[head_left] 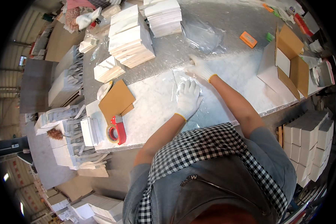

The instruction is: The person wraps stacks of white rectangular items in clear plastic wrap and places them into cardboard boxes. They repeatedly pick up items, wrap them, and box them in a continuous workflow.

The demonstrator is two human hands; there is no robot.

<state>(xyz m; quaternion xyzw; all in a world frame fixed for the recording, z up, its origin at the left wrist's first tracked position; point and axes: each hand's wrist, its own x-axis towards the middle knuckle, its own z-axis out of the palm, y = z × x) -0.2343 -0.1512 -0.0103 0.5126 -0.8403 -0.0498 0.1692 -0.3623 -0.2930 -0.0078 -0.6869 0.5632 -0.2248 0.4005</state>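
Observation:
A clear plastic bag lies on the white marble-look slab in front of me. My left hand, in a white knit glove with a yellow cuff, rests flat on the bag, its fingers stretched toward the far side. Just beyond and to the right, my right hand, gloved the same way, reaches in from the right over the bag's far end. Its fingers point left and look spread apart; their tips are partly lost against the shiny film. Whether anything lies inside the bag, I cannot tell.
Stacks of white tiles stand at the far left. A red tape dispenser and brown cardboard pieces lie left of me. More plastic bags, an orange box and an open carton sit ahead and right. Another person's gloved hand shows far left.

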